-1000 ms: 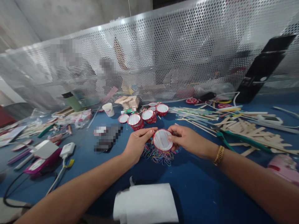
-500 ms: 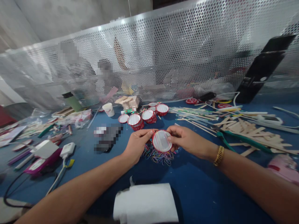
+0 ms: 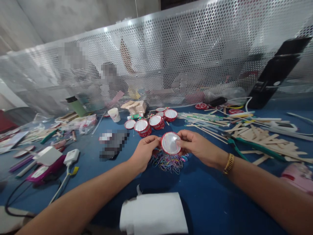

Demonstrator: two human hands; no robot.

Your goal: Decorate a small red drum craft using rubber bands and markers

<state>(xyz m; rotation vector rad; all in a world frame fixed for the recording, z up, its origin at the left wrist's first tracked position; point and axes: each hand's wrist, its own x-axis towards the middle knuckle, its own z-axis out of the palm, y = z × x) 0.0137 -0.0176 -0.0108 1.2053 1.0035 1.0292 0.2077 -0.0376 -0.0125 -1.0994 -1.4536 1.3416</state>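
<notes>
Both of my hands hold one small round red-rimmed cup point(image 3: 170, 143) with a clear covering over its white top, just above a heap of coloured rubber bands point(image 3: 168, 162). My left hand point(image 3: 144, 151) pinches its left rim with closed fingers. My right hand point(image 3: 197, 147), with a gold bracelet at the wrist, grips its right side. Several similar red cups point(image 3: 149, 122) stand in a cluster just beyond on the blue table point(image 3: 210, 195).
Wooden craft sticks point(image 3: 259, 137) and green-handled pliers point(image 3: 246, 145) lie at the right. A white paper cup point(image 3: 113, 114), a white adapter with cable point(image 3: 70, 157) and a pink-and-white box point(image 3: 45, 163) lie at the left. A folded white cloth point(image 3: 153, 213) sits near me. A perforated metal screen point(image 3: 171, 55) backs the table; people sit behind it.
The cup has risen slightly and shifted a little away from me between my hands; my fingers have shifted on its rim. Nothing else has moved.
</notes>
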